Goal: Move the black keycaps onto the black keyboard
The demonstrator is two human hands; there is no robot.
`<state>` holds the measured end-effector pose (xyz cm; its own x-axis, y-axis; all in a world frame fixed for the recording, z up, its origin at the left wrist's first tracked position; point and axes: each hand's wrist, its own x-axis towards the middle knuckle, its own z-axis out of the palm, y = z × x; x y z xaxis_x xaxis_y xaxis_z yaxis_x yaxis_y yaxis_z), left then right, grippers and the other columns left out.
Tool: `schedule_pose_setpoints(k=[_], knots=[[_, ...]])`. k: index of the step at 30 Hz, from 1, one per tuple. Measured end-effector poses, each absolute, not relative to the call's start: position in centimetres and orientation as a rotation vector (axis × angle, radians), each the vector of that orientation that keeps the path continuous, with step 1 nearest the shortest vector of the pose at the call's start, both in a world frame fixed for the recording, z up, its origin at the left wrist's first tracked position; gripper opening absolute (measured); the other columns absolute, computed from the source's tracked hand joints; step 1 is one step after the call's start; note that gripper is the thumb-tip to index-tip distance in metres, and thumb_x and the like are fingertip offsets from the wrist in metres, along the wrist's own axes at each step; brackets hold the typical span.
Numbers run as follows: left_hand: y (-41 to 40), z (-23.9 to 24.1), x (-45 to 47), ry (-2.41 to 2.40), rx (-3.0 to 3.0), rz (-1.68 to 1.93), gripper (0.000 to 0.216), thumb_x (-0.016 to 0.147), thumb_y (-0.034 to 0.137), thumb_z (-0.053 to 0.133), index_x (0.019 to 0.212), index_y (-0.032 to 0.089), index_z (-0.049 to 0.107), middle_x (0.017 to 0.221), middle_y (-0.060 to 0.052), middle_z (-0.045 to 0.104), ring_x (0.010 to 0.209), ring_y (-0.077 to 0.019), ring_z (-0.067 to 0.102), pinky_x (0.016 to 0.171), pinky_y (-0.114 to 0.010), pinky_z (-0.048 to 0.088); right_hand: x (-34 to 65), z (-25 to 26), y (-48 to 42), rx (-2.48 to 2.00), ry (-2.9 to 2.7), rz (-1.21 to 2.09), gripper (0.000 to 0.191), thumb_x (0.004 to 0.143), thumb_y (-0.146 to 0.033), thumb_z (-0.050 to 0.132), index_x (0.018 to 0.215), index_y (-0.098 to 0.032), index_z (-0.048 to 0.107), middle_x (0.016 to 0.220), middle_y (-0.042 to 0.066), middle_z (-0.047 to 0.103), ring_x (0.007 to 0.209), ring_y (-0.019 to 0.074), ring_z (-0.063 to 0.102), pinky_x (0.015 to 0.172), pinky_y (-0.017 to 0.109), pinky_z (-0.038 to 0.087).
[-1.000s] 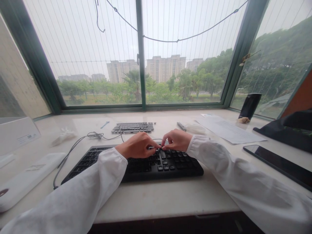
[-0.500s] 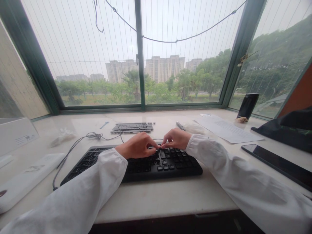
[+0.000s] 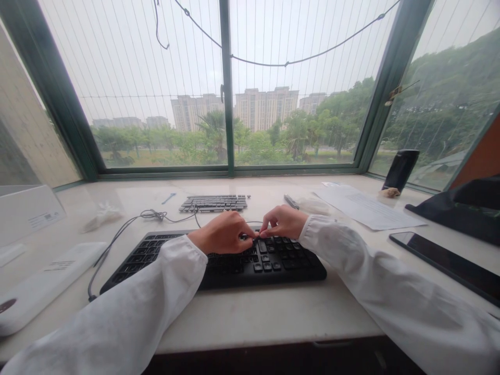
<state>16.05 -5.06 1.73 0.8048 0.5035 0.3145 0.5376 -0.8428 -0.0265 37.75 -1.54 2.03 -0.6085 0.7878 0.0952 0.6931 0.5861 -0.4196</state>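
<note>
A black keyboard (image 3: 234, 260) lies on the pale stone sill in front of me, its cable (image 3: 117, 239) trailing off to the left. My left hand (image 3: 222, 234) rests over the keyboard's upper middle with fingers curled in a pinch. My right hand (image 3: 283, 223) meets it fingertip to fingertip, also pinched, over the same spot on the top key rows. What the fingertips hold is too small to make out. Both arms wear white sleeves.
A second small key panel (image 3: 214, 203) lies farther back. A white box (image 3: 42, 281) and a white card (image 3: 27, 211) sit left, crumpled tissue (image 3: 102, 216) behind. Papers (image 3: 367, 208), a dark cup (image 3: 400, 169), a phone (image 3: 445, 263) and a black bag (image 3: 461, 208) are right.
Both hands stay pinched together at the same spot on the keyboard; only the camera has shifted slightly.
</note>
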Motion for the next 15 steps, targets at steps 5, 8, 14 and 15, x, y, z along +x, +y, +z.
schedule_pose_setpoints(k=[5, 8, 14, 15], knots=[[-5.05, 1.74, 16.02, -0.817, -2.873, -0.459, 0.025, 0.080, 0.024, 0.053, 0.090, 0.025, 0.076, 0.060, -0.003, 0.068, 0.046, -0.0080, 0.046, 0.054, -0.021, 0.031, 37.74, 2.01, -1.51, -1.217, -2.541, 0.487, 0.035, 0.066, -0.049, 0.072, 0.084, -0.020, 0.077, 0.056, -0.002, 0.056, 0.054, 0.0086, 0.045, 0.052, 0.023, 0.029], [-5.10, 1.84, 16.03, -0.820, -2.884, -0.477, 0.025, 0.080, 0.023, 0.054, 0.090, 0.025, 0.076, 0.056, -0.002, 0.066, 0.044, -0.0071, 0.042, 0.052, -0.021, 0.030, 37.75, 1.97, -1.48, -1.215, -2.541, 0.482, 0.034, 0.066, -0.049, 0.072, 0.083, -0.020, 0.078, 0.057, -0.002, 0.056, 0.054, 0.0087, 0.046, 0.052, 0.023, 0.029], [-5.17, 1.86, 16.08, -0.815, -2.887, -0.473, 0.024, 0.079, 0.023, 0.053, 0.088, 0.025, 0.076, 0.055, -0.001, 0.065, 0.044, -0.0068, 0.038, 0.052, -0.020, 0.029, 37.74, 1.85, -1.46, -1.208, -2.519, 0.508, 0.034, 0.064, -0.047, 0.074, 0.082, -0.019, 0.078, 0.055, -0.002, 0.055, 0.053, 0.0081, 0.044, 0.052, 0.023, 0.029], [-5.19, 1.85, 16.08, -0.813, -2.885, -0.469, 0.024, 0.079, 0.023, 0.053, 0.087, 0.025, 0.076, 0.055, -0.001, 0.065, 0.044, -0.0069, 0.038, 0.052, -0.021, 0.029, 37.74, 1.82, -1.45, -1.209, -2.512, 0.523, 0.034, 0.063, -0.047, 0.074, 0.082, -0.019, 0.078, 0.055, -0.002, 0.055, 0.053, 0.0079, 0.043, 0.051, 0.022, 0.028]])
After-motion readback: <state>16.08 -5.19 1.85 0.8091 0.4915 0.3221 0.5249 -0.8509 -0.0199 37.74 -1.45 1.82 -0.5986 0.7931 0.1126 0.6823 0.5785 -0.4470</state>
